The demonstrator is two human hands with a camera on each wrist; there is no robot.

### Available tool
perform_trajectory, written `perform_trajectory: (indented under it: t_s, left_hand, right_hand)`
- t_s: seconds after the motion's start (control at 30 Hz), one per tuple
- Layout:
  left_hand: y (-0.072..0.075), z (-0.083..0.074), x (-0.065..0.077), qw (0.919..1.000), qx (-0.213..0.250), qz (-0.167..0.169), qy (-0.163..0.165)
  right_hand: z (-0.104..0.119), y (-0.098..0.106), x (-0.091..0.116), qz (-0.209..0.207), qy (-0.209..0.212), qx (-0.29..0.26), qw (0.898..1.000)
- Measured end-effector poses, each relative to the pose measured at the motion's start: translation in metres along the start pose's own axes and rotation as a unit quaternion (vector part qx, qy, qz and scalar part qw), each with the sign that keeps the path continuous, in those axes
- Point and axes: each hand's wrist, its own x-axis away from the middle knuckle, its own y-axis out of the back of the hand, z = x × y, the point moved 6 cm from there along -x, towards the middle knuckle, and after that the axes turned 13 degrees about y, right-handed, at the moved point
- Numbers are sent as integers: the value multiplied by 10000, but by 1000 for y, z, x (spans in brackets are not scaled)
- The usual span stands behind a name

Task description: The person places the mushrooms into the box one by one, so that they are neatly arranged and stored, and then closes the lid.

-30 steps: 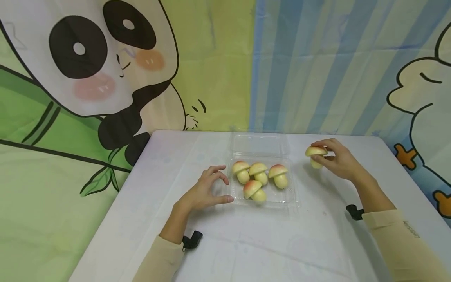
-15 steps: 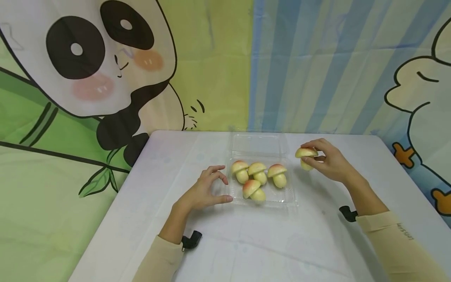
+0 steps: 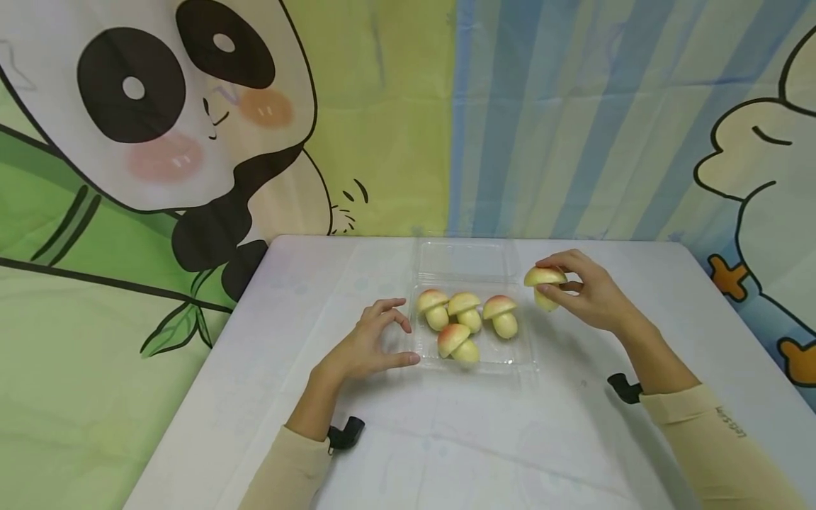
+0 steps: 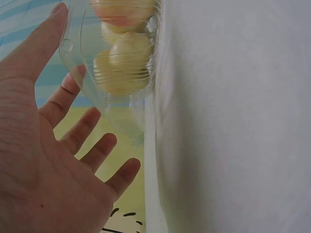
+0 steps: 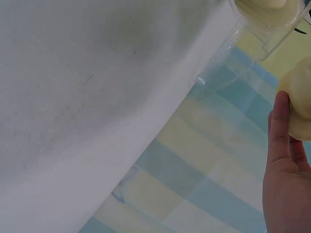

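My right hand point(image 3: 589, 290) pinches a toy mushroom point(image 3: 540, 276) with a yellow, red-tinged cap and a pale stem. It is held above the table, just right of the clear plastic clamshell box point(image 3: 500, 355). Several similar mushrooms point(image 3: 500, 308) lie inside that box. My left hand point(image 3: 360, 350) stands at the box's left side with spread, lightly bent fingers. In the left wrist view the thumb and forefinger are right at the box rim point(image 4: 73, 48). The right wrist view shows only part of the held mushroom point(image 5: 299, 102) at its edge.
The box's lid point(image 3: 468, 261) is folded back toward the wall. A white-covered table point(image 3: 408, 439) lies beneath everything. Behind it hangs a cartoon backdrop point(image 3: 395, 120) with a panda. Each wrist carries a black camera mount point(image 3: 346, 433).
My right hand has moved left with the mushroom, toward the box. The left hand and the mushrooms in the box have stayed in place.
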Motion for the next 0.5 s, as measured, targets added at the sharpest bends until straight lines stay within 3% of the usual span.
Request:
perform_trajectory:
  t_s: [0.27,0.5]
  left_hand:
    - [2,-1,1,10000,50,1,-27]
    - [2,-2,2,10000,39,-11,-65]
  right_hand:
    - [30,-8,-8,69,351,-367,9987]
    - [14,-15,0,-128,596,-442,9972]
